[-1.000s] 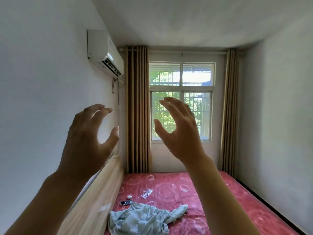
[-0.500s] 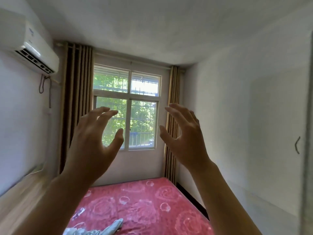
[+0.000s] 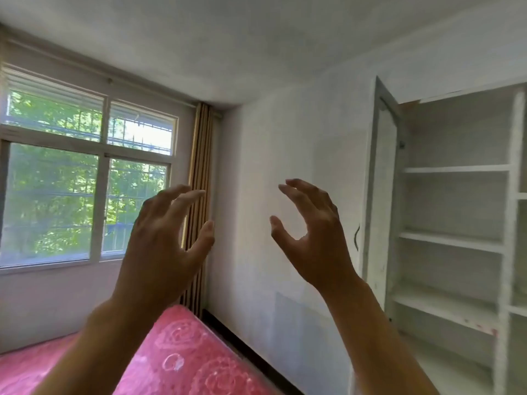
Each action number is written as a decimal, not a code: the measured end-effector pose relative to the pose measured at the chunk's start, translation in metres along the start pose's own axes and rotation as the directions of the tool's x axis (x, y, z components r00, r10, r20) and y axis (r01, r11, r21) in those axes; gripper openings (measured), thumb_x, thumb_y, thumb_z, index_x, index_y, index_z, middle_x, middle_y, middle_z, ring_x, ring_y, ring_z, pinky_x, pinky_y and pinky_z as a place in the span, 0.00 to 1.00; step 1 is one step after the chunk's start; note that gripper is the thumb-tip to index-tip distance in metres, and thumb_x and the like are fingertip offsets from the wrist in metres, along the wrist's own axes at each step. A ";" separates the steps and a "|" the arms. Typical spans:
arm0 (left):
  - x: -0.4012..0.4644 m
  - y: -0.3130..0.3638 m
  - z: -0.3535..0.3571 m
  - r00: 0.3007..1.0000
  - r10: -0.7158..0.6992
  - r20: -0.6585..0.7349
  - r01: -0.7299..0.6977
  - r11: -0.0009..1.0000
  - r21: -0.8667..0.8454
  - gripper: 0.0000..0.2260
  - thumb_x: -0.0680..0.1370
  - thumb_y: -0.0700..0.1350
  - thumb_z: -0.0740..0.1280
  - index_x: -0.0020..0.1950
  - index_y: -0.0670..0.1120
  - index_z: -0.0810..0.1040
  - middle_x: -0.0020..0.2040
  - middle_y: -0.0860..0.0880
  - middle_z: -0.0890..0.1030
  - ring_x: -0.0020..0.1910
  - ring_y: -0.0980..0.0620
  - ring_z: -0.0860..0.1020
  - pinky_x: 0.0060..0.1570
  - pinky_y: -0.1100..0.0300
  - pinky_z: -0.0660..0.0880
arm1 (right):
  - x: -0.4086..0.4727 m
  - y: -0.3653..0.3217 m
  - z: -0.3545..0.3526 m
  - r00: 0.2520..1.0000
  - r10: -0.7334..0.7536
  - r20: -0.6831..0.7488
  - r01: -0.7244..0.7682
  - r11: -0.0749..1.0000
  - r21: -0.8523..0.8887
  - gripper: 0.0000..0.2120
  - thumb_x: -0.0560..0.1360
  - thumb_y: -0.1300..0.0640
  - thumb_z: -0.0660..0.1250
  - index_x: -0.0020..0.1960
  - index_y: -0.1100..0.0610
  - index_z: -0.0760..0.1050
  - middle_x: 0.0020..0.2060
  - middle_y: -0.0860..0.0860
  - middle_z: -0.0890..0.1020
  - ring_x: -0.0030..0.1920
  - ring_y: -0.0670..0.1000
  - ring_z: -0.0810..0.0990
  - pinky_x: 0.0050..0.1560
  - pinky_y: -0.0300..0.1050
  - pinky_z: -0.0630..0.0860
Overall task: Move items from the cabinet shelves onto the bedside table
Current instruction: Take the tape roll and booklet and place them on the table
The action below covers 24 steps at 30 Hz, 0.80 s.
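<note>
**View swings right to the open cabinet**

Swinging rightward since the earlier frames, the view has lost the air conditioner and the crumpled cloth on the bed, and a white built-in cabinet (image 3: 453, 223) has come in at the right edge. Its door (image 3: 380, 178) stands open against the white wall (image 3: 285, 166), with a dark curved handle (image 3: 356, 237) on it. The shelves (image 3: 450, 241) look bare as far as the blur lets me judge; no items and no bedside table are in sight.

Both hands are raised in mid-air, apart from each other. The left hand (image 3: 162, 252) and right hand (image 3: 316, 240) each have fingers spread and loosely curved, holding nothing and touching nothing.

A pink mattress (image 3: 182, 357) with a rose pattern fills the lower left. Behind it is a barred window (image 3: 85, 178) with green trees outside and a striped tan curtain (image 3: 199, 181) in the corner. No writing is legible.
</note>
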State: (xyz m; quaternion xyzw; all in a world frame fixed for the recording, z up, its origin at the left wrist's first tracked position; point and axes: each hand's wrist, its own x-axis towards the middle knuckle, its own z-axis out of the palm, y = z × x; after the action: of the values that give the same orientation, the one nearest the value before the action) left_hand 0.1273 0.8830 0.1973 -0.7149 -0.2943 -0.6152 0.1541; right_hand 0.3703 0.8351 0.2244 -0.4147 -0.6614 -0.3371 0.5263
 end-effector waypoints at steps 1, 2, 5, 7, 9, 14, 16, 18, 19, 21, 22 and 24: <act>0.004 0.004 0.014 1.000 0.006 0.005 -0.006 0.999 -0.034 0.25 0.79 0.57 0.63 0.72 0.45 0.77 0.71 0.45 0.76 0.71 0.46 0.72 0.69 0.51 0.68 | -0.003 0.010 -0.005 1.000 0.016 -0.002 -0.016 0.999 -0.030 0.24 0.79 0.48 0.71 0.73 0.53 0.76 0.72 0.48 0.77 0.73 0.48 0.73 0.75 0.48 0.69; 0.007 0.007 0.028 1.000 0.013 0.010 -0.013 0.998 -0.064 0.25 0.79 0.57 0.63 0.72 0.45 0.77 0.71 0.45 0.76 0.71 0.45 0.72 0.69 0.50 0.68 | -0.007 0.020 -0.011 0.999 0.032 -0.001 -0.032 0.998 -0.063 0.24 0.79 0.48 0.71 0.73 0.52 0.76 0.72 0.48 0.77 0.74 0.48 0.73 0.75 0.46 0.67; 0.013 0.014 0.070 0.999 0.032 0.029 -0.027 0.988 -0.150 0.25 0.79 0.57 0.63 0.72 0.46 0.77 0.71 0.46 0.75 0.71 0.45 0.72 0.69 0.50 0.69 | -0.016 0.048 -0.024 0.998 0.064 0.019 -0.060 0.986 -0.156 0.24 0.79 0.47 0.72 0.73 0.52 0.76 0.72 0.48 0.78 0.73 0.49 0.74 0.75 0.49 0.69; 0.016 0.018 0.098 0.998 0.048 0.045 -0.038 0.979 -0.202 0.25 0.79 0.58 0.63 0.73 0.47 0.76 0.71 0.47 0.75 0.70 0.46 0.72 0.68 0.49 0.70 | -0.018 0.066 -0.033 0.997 0.077 0.023 -0.070 0.974 -0.217 0.24 0.79 0.47 0.70 0.73 0.53 0.76 0.72 0.49 0.78 0.73 0.50 0.74 0.75 0.53 0.70; 0.020 0.022 0.124 0.996 0.068 0.063 -0.050 0.966 -0.254 0.25 0.79 0.58 0.63 0.73 0.48 0.76 0.72 0.48 0.75 0.71 0.46 0.72 0.67 0.49 0.70 | -0.018 0.083 -0.039 0.996 0.083 0.013 -0.076 0.959 -0.274 0.24 0.79 0.48 0.70 0.73 0.54 0.76 0.71 0.50 0.78 0.73 0.50 0.74 0.74 0.55 0.71; 0.036 0.026 0.184 0.988 0.135 0.073 -0.097 0.918 -0.385 0.24 0.80 0.57 0.63 0.72 0.48 0.77 0.71 0.48 0.76 0.69 0.44 0.74 0.67 0.47 0.73 | -0.020 0.118 -0.046 0.994 0.106 -0.018 -0.104 0.907 -0.408 0.23 0.79 0.50 0.71 0.72 0.56 0.77 0.70 0.50 0.78 0.71 0.52 0.75 0.72 0.55 0.72; 0.044 0.026 0.208 0.987 0.145 0.071 -0.100 0.891 -0.442 0.24 0.80 0.57 0.63 0.72 0.48 0.77 0.71 0.48 0.76 0.69 0.45 0.74 0.66 0.47 0.73 | -0.021 0.129 -0.047 0.992 0.125 -0.028 -0.124 0.879 -0.461 0.23 0.79 0.51 0.71 0.71 0.56 0.77 0.70 0.51 0.78 0.71 0.53 0.76 0.71 0.55 0.72; 0.050 0.026 0.233 0.985 0.152 0.075 -0.095 0.863 -0.497 0.24 0.79 0.57 0.63 0.72 0.48 0.77 0.71 0.49 0.76 0.68 0.45 0.74 0.65 0.47 0.73 | -0.022 0.138 -0.050 0.989 0.143 -0.035 -0.140 0.848 -0.511 0.22 0.79 0.50 0.70 0.71 0.57 0.77 0.69 0.51 0.79 0.70 0.53 0.76 0.70 0.56 0.73; 0.052 0.028 0.244 0.984 0.156 0.085 -0.090 0.848 -0.523 0.24 0.79 0.57 0.63 0.72 0.48 0.77 0.71 0.49 0.76 0.68 0.45 0.74 0.65 0.47 0.74 | -0.023 0.142 -0.052 0.987 0.155 -0.038 -0.151 0.830 -0.537 0.23 0.79 0.50 0.70 0.71 0.57 0.77 0.69 0.52 0.79 0.70 0.53 0.76 0.70 0.56 0.73; 0.054 0.035 0.267 0.978 0.177 0.108 -0.082 0.809 -0.582 0.24 0.79 0.57 0.63 0.72 0.48 0.77 0.71 0.49 0.76 0.68 0.46 0.74 0.64 0.48 0.74 | -0.028 0.147 -0.058 0.981 0.186 -0.047 -0.178 0.788 -0.590 0.23 0.79 0.49 0.69 0.72 0.57 0.77 0.69 0.51 0.78 0.70 0.53 0.75 0.70 0.56 0.73; 0.054 0.040 0.278 0.974 0.194 0.120 -0.081 0.787 -0.612 0.24 0.79 0.57 0.63 0.72 0.48 0.77 0.71 0.49 0.76 0.69 0.46 0.74 0.65 0.49 0.74 | -0.032 0.148 -0.063 0.978 0.205 -0.050 -0.191 0.763 -0.618 0.23 0.79 0.49 0.69 0.72 0.56 0.76 0.70 0.51 0.78 0.71 0.52 0.75 0.71 0.56 0.73; 0.051 0.055 0.299 0.961 0.234 0.144 -0.080 0.739 -0.669 0.24 0.79 0.57 0.63 0.73 0.48 0.77 0.71 0.49 0.76 0.69 0.47 0.73 0.66 0.50 0.72 | -0.040 0.150 -0.072 0.969 0.243 -0.051 -0.211 0.699 -0.683 0.24 0.79 0.49 0.69 0.73 0.55 0.76 0.70 0.51 0.78 0.71 0.51 0.74 0.72 0.55 0.72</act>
State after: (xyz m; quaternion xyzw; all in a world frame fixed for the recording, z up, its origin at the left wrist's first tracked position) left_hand 0.4003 1.0265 0.1963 -0.8088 -0.0130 -0.5812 -0.0883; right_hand 0.5402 0.8278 0.2028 -0.6645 -0.4458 -0.4799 0.3598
